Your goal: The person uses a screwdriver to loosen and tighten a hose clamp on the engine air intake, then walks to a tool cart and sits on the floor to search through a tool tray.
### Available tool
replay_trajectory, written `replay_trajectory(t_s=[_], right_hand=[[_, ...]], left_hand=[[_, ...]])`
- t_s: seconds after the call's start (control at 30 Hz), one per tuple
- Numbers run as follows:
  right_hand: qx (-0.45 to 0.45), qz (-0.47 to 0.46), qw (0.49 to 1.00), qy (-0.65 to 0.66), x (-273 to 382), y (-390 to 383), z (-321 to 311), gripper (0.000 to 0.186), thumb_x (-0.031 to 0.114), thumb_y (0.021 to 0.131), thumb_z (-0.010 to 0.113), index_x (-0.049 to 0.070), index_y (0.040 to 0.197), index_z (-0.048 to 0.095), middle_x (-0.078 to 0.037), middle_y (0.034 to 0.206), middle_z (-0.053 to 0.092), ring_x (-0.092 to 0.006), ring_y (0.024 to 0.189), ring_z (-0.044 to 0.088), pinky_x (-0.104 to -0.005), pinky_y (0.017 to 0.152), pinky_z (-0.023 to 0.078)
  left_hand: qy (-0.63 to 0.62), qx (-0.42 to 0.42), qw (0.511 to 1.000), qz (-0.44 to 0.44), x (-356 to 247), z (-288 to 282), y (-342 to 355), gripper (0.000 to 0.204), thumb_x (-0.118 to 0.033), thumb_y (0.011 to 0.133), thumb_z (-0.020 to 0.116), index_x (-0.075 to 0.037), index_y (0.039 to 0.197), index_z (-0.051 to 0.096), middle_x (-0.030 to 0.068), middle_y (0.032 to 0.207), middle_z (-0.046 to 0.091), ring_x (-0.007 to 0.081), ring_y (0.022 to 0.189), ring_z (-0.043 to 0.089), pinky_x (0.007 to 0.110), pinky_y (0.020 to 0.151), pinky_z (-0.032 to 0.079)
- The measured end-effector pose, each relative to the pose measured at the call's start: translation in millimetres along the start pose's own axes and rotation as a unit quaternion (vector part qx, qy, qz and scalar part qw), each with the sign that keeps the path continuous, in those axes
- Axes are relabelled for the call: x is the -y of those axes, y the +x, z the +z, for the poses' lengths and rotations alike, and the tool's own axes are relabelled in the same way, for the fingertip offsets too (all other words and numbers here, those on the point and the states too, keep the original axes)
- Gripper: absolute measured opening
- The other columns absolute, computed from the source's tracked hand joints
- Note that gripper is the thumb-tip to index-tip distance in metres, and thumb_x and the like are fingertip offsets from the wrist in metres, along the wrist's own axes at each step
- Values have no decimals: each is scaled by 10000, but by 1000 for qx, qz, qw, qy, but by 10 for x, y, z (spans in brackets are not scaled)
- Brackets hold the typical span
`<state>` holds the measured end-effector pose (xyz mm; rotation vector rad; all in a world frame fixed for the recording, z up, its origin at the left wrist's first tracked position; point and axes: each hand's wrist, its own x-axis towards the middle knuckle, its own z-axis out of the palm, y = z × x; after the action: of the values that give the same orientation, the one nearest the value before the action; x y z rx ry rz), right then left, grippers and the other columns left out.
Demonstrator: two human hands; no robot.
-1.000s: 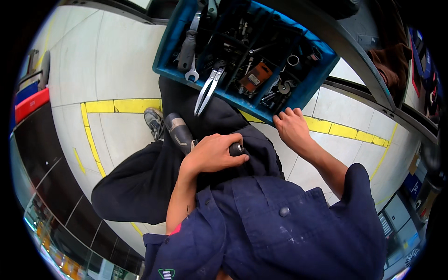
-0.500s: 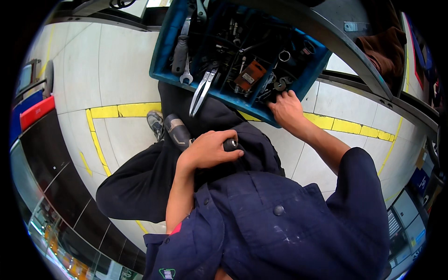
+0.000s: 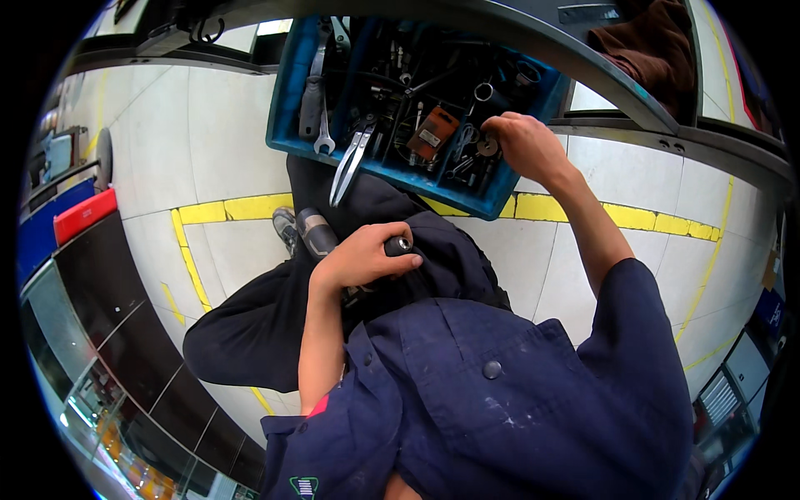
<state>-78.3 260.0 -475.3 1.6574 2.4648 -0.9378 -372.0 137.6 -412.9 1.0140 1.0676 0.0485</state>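
Observation:
My left hand (image 3: 362, 260) is wrapped round a grey and black cordless power tool (image 3: 315, 233) above my lap. Its dark round nose with a metal socket end pokes out beside my thumb. My right hand (image 3: 527, 148) is over the right side of a blue tool bin (image 3: 467, 200), fingers curled and fingertips pinched. What they hold, if anything, is hidden. Just below the fingertips lies a round metal disc (image 3: 487, 147). An orange packet (image 3: 434, 133), a ring-ended wrench (image 3: 484, 92) and several small metal parts fill the neighbouring compartments.
At the bin's left, long-bladed snips (image 3: 353, 167), a grey-handled tool (image 3: 312, 108) and an open-end wrench (image 3: 324, 143) lie, the snips jutting over the edge. A metal frame bar (image 3: 600, 67) crosses above the bin. Yellow tape (image 3: 617, 218) marks the floor.
My right hand has lifted slightly from the bin's lower right compartment towards its right wall, uncovering small parts there. The left hand keeps its grip on the tool. The view has shifted a little.

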Motion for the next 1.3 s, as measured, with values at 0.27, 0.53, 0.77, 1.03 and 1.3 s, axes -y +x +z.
replay_trajectory(t_s=[0.27, 0.53, 0.77, 1.03, 1.3], right_hand=[[10, 3, 994, -105, 73, -39, 307, 324, 41, 910, 556, 134, 1183, 702, -135, 1046, 696, -305, 1017, 655, -403, 878, 517], [-2, -51, 970, -238, 215, -174, 739, 221, 195, 954, 551, 191, 1130, 684, -119, 1014, 670, -250, 1006, 623, -364, 896, 421], [95, 28, 985, -143, 300, 60, 68, 231, 79, 919, 600, 116, 1104, 733, -118, 1002, 702, -283, 972, 694, -359, 765, 569], [105, -263, 945, -161, 738, 485, 225, 413, -47, 846, 663, 132, 1218, 696, -62, 1372, 599, -228, 1181, 613, -332, 914, 556], [236, -277, 839, -405, 892, 720, 446, 330, 257, 958, 635, 282, 1286, 673, -15, 1359, 531, -191, 1046, 620, -322, 818, 510]], left_hand=[[-28, -1, 1000, 0, 5, 60, -24, 253, -195, 883, 746, -32, 911, 554, 28, 748, 583, 97, 653, 589, 258, 612, 480], [-20, -2, 1000, 8, 8, 48, -15, 284, -237, 882, 753, -22, 927, 573, 44, 731, 627, 96, 643, 617, 264, 601, 490], [54, -1, 998, 21, 29, -18, -6, 304, -304, 873, 739, -43, 929, 593, 63, 765, 636, 158, 676, 617, 309, 651, 493], [102, -28, 993, 60, 119, -42, 6, 439, -469, 839, 705, -44, 920, 630, 138, 776, 657, 320, 749, 654, 397, 692, 492], [109, -55, 990, 77, 224, -23, 38, 485, -507, 828, 695, -37, 939, 644, 170, 819, 680, 372, 807, 665, 427, 710, 497]])
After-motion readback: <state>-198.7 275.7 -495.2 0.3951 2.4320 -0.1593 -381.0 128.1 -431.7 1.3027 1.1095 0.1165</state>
